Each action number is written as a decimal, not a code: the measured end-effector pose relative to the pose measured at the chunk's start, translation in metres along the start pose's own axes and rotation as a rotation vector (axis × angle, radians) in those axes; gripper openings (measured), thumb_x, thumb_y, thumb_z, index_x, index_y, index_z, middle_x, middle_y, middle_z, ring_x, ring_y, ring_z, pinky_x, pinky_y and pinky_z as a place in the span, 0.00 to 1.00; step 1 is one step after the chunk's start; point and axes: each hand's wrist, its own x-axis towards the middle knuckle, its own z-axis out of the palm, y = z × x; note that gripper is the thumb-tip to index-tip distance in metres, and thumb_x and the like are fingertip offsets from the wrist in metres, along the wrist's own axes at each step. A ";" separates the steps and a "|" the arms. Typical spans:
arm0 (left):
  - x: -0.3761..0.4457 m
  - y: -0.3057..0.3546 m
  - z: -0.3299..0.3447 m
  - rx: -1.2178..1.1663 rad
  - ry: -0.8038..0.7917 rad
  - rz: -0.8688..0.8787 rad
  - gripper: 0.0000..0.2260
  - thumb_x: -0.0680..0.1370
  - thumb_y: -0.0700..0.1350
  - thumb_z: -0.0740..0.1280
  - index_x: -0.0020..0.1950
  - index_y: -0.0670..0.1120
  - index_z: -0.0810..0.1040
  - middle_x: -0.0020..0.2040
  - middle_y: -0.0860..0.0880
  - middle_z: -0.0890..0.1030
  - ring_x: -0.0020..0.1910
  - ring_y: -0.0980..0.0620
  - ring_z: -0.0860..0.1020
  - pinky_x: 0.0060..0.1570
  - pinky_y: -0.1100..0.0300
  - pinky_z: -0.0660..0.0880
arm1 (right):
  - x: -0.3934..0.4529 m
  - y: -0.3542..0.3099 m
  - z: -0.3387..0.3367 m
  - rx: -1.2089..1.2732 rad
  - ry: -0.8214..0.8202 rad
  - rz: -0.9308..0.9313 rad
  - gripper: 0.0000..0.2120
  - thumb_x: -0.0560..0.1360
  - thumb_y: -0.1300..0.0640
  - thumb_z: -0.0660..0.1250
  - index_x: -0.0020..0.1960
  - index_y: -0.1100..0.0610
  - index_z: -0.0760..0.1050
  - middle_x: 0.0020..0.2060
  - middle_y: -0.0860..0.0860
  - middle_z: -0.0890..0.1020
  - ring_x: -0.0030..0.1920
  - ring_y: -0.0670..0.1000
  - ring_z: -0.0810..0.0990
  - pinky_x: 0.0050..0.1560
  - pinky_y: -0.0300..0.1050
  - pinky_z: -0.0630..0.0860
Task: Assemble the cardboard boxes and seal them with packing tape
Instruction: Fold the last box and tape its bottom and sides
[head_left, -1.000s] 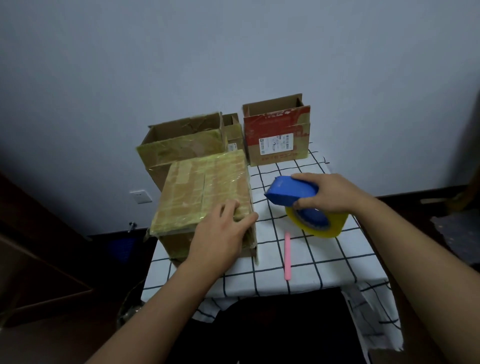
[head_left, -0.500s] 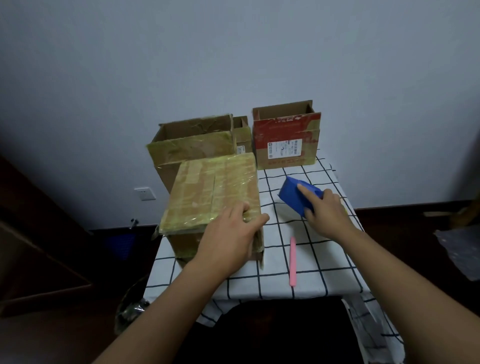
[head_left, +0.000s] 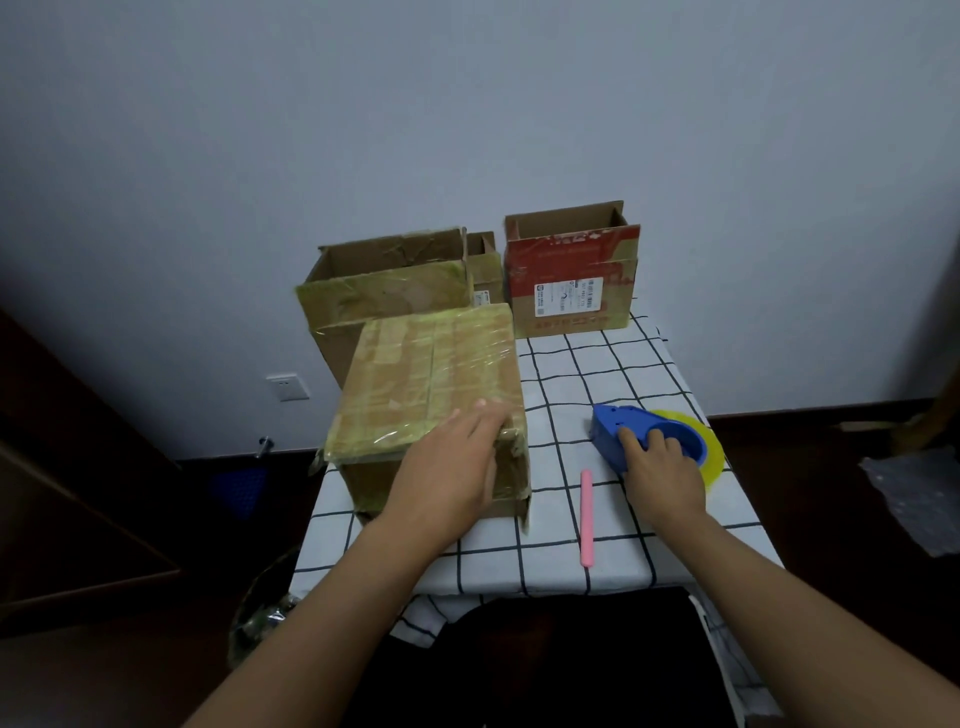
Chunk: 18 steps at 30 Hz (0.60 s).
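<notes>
The box (head_left: 431, 384) nearest the counter's (head_left: 613, 374) left front corner looks closed and taped over; the left hand (head_left: 452, 473) lies flat on its near edge. Three boxes along the back edge, one red (head_left: 571, 280), stand unsealed, so most work remains. The right hand (head_left: 660, 467) grips the tape dispenser (head_left: 649, 436) by the right edge, beside a pink stick (head_left: 586, 519). Checked cloth covers the counter; bare wall behind, dark floor around.
</notes>
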 end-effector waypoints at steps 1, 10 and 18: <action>-0.001 0.000 0.000 -0.022 0.015 -0.018 0.20 0.79 0.39 0.63 0.70 0.48 0.67 0.65 0.47 0.76 0.62 0.45 0.75 0.63 0.51 0.71 | 0.000 0.000 -0.001 -0.003 -0.006 0.008 0.25 0.76 0.58 0.68 0.71 0.54 0.67 0.55 0.58 0.76 0.51 0.59 0.77 0.44 0.50 0.76; -0.021 -0.001 0.010 0.134 0.060 -0.170 0.25 0.74 0.50 0.68 0.70 0.60 0.67 0.70 0.46 0.68 0.70 0.42 0.65 0.70 0.36 0.59 | -0.023 -0.050 -0.075 0.790 0.068 0.041 0.23 0.77 0.56 0.62 0.72 0.53 0.69 0.68 0.54 0.71 0.65 0.54 0.71 0.63 0.51 0.70; -0.035 -0.017 0.000 -0.169 0.113 -0.135 0.30 0.78 0.53 0.65 0.77 0.51 0.58 0.74 0.51 0.67 0.75 0.52 0.60 0.77 0.50 0.48 | -0.064 -0.106 -0.095 0.926 0.272 -0.365 0.27 0.74 0.46 0.60 0.73 0.46 0.67 0.75 0.44 0.63 0.71 0.44 0.66 0.60 0.40 0.73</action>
